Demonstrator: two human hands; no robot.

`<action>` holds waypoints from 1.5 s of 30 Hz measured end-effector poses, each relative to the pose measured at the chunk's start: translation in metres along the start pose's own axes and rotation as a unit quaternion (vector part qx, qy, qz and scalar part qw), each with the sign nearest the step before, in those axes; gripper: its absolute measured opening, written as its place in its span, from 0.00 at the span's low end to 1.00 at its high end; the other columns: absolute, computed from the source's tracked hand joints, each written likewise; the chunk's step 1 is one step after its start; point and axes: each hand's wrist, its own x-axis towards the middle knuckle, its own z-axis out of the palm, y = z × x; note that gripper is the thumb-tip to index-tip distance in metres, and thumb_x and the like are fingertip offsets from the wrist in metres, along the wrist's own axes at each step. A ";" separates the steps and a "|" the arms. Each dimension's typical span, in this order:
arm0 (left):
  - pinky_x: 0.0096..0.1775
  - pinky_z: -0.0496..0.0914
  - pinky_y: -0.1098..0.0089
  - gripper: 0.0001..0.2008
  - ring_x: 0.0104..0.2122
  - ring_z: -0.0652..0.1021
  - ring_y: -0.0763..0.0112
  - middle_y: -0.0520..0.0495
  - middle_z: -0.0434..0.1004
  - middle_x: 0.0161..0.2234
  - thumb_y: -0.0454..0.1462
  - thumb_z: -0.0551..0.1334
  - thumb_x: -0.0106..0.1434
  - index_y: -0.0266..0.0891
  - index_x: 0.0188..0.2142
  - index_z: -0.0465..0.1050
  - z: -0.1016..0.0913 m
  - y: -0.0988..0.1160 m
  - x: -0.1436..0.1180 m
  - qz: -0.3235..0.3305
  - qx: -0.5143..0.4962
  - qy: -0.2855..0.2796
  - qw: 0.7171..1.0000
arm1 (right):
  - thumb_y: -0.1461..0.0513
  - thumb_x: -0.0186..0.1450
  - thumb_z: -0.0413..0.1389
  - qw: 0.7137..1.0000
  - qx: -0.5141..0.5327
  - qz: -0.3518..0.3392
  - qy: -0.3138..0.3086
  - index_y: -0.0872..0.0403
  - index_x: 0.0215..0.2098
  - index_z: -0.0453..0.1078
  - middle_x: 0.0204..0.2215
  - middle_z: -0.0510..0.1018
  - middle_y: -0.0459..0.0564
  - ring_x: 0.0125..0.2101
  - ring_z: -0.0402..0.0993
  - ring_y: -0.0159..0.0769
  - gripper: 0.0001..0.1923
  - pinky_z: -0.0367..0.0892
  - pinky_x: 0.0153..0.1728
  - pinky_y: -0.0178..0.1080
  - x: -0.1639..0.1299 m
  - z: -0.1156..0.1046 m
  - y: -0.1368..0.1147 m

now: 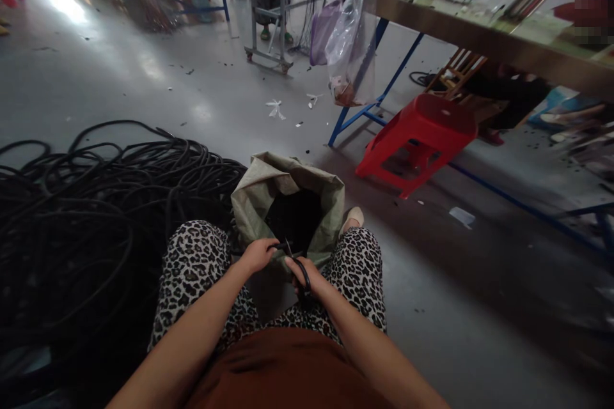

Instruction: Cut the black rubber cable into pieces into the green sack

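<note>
I sit with a green woven sack open between my knees, dark scraps inside it. My left hand grips a thin black cable end just over the sack's near rim. My right hand is closed around a pair of scissors with black handles, the blades pointing at the cable between the two hands. The hands are close together, almost touching.
A big tangled pile of black cable covers the floor at my left. A red plastic stool stands at the right under a long workbench with blue legs. Plastic bags hang from the bench end. A wheeled rack stands farther back.
</note>
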 end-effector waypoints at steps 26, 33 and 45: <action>0.47 0.67 0.70 0.16 0.44 0.75 0.65 0.46 0.78 0.44 0.37 0.54 0.60 0.40 0.45 0.73 -0.005 -0.006 0.001 -0.041 0.005 0.031 0.999 | 0.54 0.65 0.50 0.995 0.025 0.034 0.091 0.56 0.33 0.61 0.10 0.59 0.36 0.07 0.57 0.25 0.13 0.55 0.09 0.27 0.006 -0.007 0.005; 0.50 0.66 0.69 0.17 0.47 0.75 0.65 0.46 0.77 0.46 0.37 0.54 0.60 0.39 0.47 0.73 -0.006 -0.005 0.002 -0.058 -0.027 0.054 0.997 | 0.49 0.66 0.46 0.999 0.021 0.015 0.040 0.57 0.37 0.61 0.13 0.65 0.40 0.09 0.62 0.27 0.18 0.56 0.10 0.27 -0.008 -0.009 -0.007; 0.52 0.65 0.68 0.17 0.48 0.74 0.65 0.47 0.76 0.47 0.37 0.53 0.60 0.39 0.46 0.73 -0.006 -0.005 0.001 -0.031 -0.037 0.041 0.998 | 0.50 0.66 0.48 1.000 0.001 -0.001 0.021 0.57 0.38 0.63 0.13 0.65 0.39 0.10 0.62 0.27 0.17 0.59 0.12 0.28 -0.004 -0.007 -0.004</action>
